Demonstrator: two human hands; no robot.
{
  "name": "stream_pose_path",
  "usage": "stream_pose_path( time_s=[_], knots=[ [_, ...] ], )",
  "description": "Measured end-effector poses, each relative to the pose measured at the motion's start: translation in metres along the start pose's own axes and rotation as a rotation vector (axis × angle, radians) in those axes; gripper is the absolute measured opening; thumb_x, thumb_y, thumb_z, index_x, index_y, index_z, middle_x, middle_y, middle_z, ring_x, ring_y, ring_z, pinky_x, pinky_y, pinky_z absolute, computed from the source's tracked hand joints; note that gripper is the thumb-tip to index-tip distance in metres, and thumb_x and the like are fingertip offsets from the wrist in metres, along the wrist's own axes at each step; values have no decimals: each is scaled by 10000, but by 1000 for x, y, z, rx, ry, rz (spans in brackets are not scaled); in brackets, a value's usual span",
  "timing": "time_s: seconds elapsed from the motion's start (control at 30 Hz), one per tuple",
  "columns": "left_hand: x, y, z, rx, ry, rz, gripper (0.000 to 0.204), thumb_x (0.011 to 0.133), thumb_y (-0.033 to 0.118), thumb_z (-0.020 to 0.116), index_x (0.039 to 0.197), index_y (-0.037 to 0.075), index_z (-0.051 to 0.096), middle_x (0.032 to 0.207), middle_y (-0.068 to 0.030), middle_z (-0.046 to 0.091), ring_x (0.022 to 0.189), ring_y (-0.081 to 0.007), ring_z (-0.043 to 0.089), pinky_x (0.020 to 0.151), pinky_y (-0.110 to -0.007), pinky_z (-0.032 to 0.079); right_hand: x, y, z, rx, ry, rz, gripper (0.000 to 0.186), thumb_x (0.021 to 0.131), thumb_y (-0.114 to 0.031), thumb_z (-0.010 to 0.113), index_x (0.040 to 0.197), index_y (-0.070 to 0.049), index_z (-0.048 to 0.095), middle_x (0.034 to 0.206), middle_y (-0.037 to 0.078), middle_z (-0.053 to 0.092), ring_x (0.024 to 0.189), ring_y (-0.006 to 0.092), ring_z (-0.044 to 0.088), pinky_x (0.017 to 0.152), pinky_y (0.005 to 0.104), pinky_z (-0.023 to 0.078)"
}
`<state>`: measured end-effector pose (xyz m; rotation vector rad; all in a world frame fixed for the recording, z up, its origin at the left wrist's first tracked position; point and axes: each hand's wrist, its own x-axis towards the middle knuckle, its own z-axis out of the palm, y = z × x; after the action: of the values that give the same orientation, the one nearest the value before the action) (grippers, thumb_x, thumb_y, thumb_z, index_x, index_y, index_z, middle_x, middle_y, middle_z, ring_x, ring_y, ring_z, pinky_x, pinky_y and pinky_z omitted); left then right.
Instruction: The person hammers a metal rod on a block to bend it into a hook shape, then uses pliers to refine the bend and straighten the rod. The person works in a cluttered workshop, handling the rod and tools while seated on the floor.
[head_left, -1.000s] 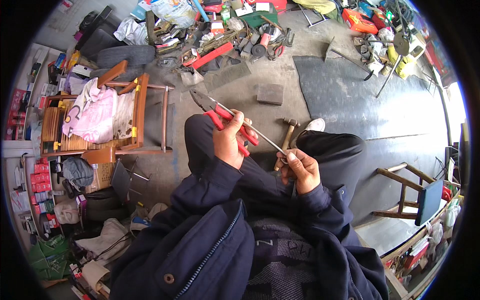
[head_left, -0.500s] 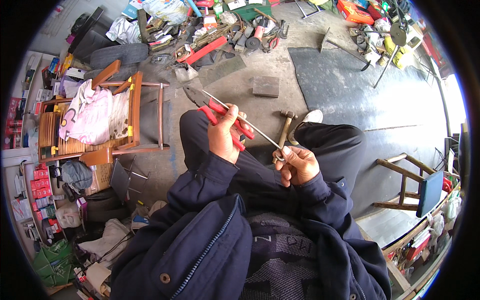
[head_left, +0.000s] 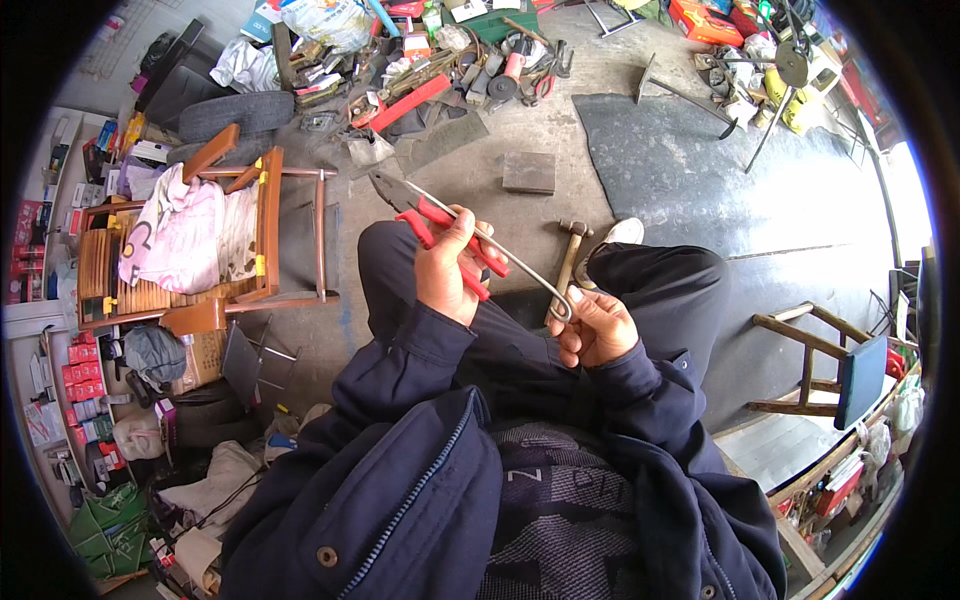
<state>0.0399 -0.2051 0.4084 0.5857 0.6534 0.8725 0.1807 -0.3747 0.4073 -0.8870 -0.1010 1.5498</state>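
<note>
Landmark: hammer (head_left: 567, 263), 1; wooden handle, metal head pointing away from the wearer, set between the bent knees.

Left hand (head_left: 446, 277), 1: fingers wrapped firmly around the grips of the pliers (head_left: 432, 211); the 2 handles stand a little apart. Whether the jaws meet cannot be told.

Pliers, 1: red handles, dark metal head; held up to the left of the hammer.

Rod (head_left: 523, 266), 1: thin, metal, 1 end bent into a loop. Slants from the pliers' head toward the hammer's handle, passing at the left thumb; contact with the pliers' head cannot be told.

Right hand (head_left: 600, 330), 1: narrow pinch of thumb and finger at the loop, near the hammer's handle in view.

Metal block (head_left: 529, 173), 1: rectangular, beyond the hammer, slightly left.

White shoe (head_left: 627, 232), 1: just right of the hammer's head.

Dark floor sheet (head_left: 690, 170), 1: beyond and right of the hammer; uneven left edge running away from near its head.

Stool (head_left: 859, 385), 1: blue seat, well right of the hammer.

Wooden chair (head_left: 268, 220), 1, bearing pink cloth (head_left: 180, 230): well left of the hammer.

Room: concrete floor (head_left: 540, 130) stretches beyond the hammer, around the block; a narrower strip runs between chair and left knee.
</note>
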Motion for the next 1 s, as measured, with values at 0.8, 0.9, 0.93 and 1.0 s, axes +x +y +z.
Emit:
stream_pose_path(
  time_s=[0.8, 0.9, 0.93, 1.0],
  knots=[
    [4, -6, -5, -9, -20, -74, 111, 971, 157, 612, 1039, 84, 564, 850, -96, 628, 633, -184, 602, 611, -371, 542, -1, -2, 7, 79, -50, 89, 299, 995, -228, 523, 1061, 50, 609, 814, 93, 597, 580, 138, 482, 513, 303, 450],
    [3, -6, -5, -64, -55, -119, 112, 968, 159, 615, 1046, 92, 569, 852, -99, 631, 634, -181, 602, 626, -363, 533, 0, 0, 5, 98, -73, 115, 337, 1005, -262, 494, 1067, 49, 609, 799, 85, 581, 586, 139, 470, 522, 307, 439],
    [3, -5, -5, -87, -75, -138, 114, 967, 160, 617, 1049, 95, 571, 853, -100, 632, 634, -180, 603, 631, -360, 530, 0, 1, 4, 106, -83, 121, 350, 1009, -274, 486, 1067, 48, 610, 792, 82, 576, 589, 139, 466, 525, 308, 436],
    [2, -5, -6, -33, -135, -148, 117, 1006, 181, 532, 1015, 70, 567, 900, -63, 540, 690, -149, 575, 681, -327, 511, 1, 2, 2, 98, -106, 116, 286, 1000, -216, 518, 1074, 44, 610, 779, 65, 555, 596, 135, 459, 527, 302, 432]
  ],
)
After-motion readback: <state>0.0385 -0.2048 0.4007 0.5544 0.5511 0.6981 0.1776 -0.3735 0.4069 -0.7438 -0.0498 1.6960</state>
